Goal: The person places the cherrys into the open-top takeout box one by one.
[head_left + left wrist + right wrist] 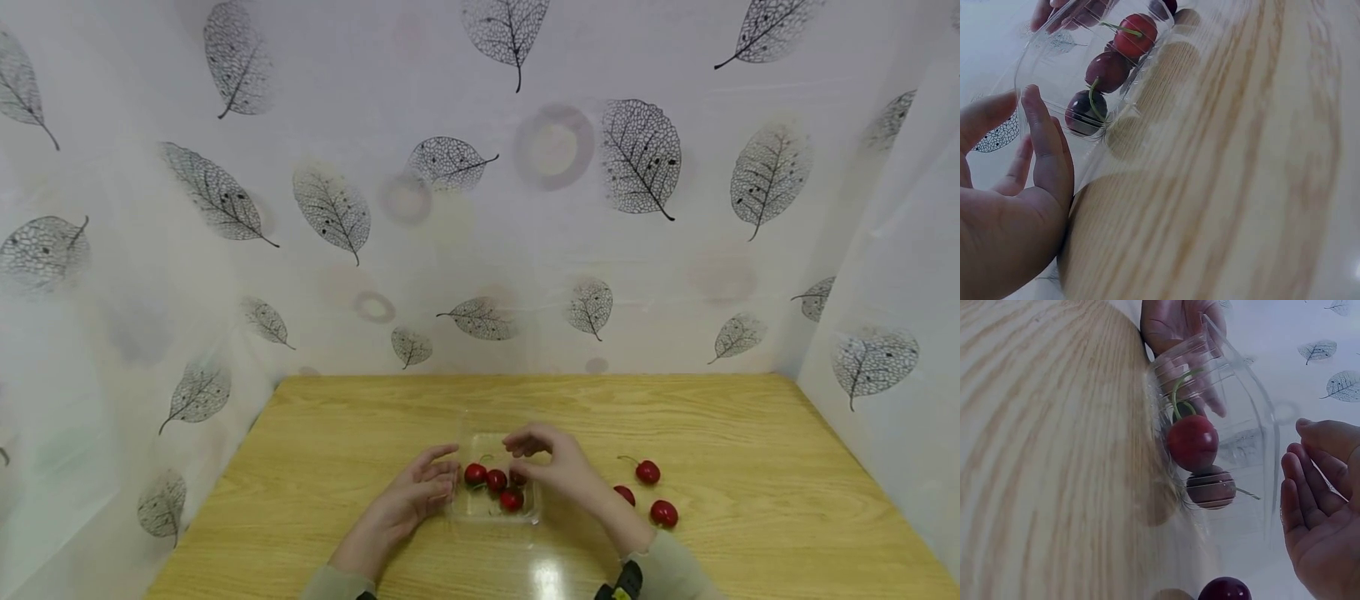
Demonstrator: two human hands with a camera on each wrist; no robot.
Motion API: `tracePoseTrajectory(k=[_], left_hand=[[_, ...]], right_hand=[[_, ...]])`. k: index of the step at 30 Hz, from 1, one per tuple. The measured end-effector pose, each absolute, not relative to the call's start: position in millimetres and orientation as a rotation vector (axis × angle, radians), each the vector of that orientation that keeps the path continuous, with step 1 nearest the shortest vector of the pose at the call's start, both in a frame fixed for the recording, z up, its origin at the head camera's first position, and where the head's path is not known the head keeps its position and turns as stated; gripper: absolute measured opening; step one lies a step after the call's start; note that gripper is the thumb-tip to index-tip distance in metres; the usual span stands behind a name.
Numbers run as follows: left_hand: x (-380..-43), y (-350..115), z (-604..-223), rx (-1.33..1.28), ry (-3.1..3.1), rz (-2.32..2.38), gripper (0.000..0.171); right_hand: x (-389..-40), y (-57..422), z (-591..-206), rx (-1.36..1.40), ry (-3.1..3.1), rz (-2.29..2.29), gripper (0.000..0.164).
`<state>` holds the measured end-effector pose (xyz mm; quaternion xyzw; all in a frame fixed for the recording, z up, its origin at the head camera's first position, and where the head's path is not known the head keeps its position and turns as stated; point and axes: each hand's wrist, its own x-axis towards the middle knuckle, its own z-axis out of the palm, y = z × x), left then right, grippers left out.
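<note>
A clear plastic box [491, 522] stands on the table with several dark red cherries [476, 475] inside, some with green stems. My left hand [415, 497] is at the box's left side, its fingers loosely extended; in the left wrist view a fingertip [1032, 94] meets or nearly meets the clear wall. Over the box's right side hovers my right hand [551, 458], fingers gently bent. Seen from the right wrist, that hand [1325, 512] holds nothing and sits just outside the wall. In the head view it partly covers one cherry.
Three loose cherries, one with its stem showing [647, 472], one nearer the front [663, 513] and one partly behind the right forearm [624, 496], lie right of the box. A leaf-patterned sheet [525, 250] encloses the wooden table [337, 433] at back and sides.
</note>
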<state>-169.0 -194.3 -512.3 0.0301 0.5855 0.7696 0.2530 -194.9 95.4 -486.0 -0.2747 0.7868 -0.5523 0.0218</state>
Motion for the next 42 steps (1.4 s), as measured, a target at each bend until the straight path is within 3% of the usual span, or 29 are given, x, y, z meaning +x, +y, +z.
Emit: tracePoseTrajectory(k=[42], left_hand=[[-168.8, -194.5, -513.6, 0.123, 1.586, 2.092, 0.066]], right_hand=[[-188.1, 167.8, -469.5, -0.651, 2.646, -1.735, 0.028]])
